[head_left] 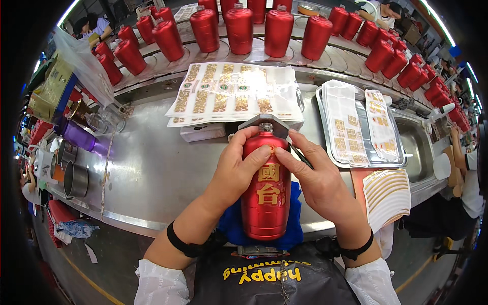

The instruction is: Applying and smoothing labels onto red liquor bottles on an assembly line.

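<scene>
1) Bottle (264,223), glossy red, is held at the edge of a steel bench (147,173), neck pointing away from the worker, base over a blue cloth (295,218); from where I stand, I cannot tell how steeply it leans

2) Left hand (229,170) cups one shoulder of the bottle while the right hand (323,180) curves round the other; both are half closed on it, thumbs nearly meeting at a small gold emblem (272,149), which they partly cover

3) Done, by the look of it: two large gold characters (268,173) already run down the front, smaller gold marks beside them, so this face appears well advanced

4) Remaining, as far as I can judge: perhaps some smoothing of the emblem; the far side is hidden, and the nearest red bottles (239,30) on the conveyor (254,54) show no gold on their facing sides

5) Counted: one bottle in hand; two black wrist bands (180,241); seven bottles in the near row from left to centre, the others too crowded to number; one tray (323,129) bearing two decal sheets (345,124); one stack of larger sheets (239,101), at least two deep; one white sheet of curved gold strips (387,195)
</scene>
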The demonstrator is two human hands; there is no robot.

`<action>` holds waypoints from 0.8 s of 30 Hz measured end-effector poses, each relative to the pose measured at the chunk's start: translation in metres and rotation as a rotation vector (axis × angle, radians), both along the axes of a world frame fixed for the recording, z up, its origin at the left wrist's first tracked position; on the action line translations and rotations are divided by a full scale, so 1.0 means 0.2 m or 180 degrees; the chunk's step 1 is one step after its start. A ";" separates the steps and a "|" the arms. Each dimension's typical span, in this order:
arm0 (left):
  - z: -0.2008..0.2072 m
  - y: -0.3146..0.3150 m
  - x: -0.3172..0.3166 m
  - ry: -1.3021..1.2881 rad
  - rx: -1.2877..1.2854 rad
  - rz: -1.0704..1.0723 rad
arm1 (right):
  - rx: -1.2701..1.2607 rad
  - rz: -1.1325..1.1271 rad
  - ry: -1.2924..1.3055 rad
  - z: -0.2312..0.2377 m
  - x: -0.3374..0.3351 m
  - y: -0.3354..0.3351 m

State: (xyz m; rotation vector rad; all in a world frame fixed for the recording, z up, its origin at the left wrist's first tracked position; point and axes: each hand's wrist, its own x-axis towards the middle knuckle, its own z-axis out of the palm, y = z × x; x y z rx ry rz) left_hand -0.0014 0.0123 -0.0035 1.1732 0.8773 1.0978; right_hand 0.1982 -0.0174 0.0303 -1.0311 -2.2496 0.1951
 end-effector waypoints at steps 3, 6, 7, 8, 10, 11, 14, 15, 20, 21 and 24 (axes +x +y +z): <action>0.02 0.02 -0.02 -0.0024 -0.0063 -0.0129 | 0.0057 -0.0048 0.0038 -0.04 0.00 0.03; 0.01 0.03 -0.05 -0.0134 -0.0231 -0.0111 | -0.0317 -0.0069 0.0547 -0.01 -0.02 0.08; 0.00 0.05 -0.06 -0.0288 -0.0259 -0.0062 | -0.0310 -0.0079 0.0549 -0.01 -0.04 0.12; 0.00 0.06 -0.08 -0.0440 -0.0287 -0.0012 | -0.0316 -0.0072 0.0580 -0.02 -0.07 0.16; -0.01 0.07 -0.10 -0.0407 -0.0192 0.0009 | -0.0245 -0.0063 0.0547 -0.01 -0.12 0.20; -0.02 0.07 -0.11 -0.0367 -0.0092 0.0037 | -0.0249 -0.0067 0.0539 0.00 -0.14 0.21; 0.01 0.06 -0.14 -0.0105 0.0116 0.0025 | -0.0108 -0.0026 0.0582 0.01 -0.19 0.25; 0.01 0.07 -0.17 -0.0101 0.0118 0.0012 | -0.0052 -0.0016 0.0565 0.02 -0.22 0.27; -0.01 0.07 -0.24 0.0042 0.0525 0.0348 | 0.0025 0.0071 0.0541 0.05 -0.31 0.30; 0.00 0.07 -0.25 0.0032 0.0518 0.0342 | -0.0067 0.0121 0.0657 0.07 -0.32 0.28; 0.11 0.04 -0.29 0.1339 0.1872 0.0490 | -0.0245 0.0154 0.0753 0.11 -0.33 0.24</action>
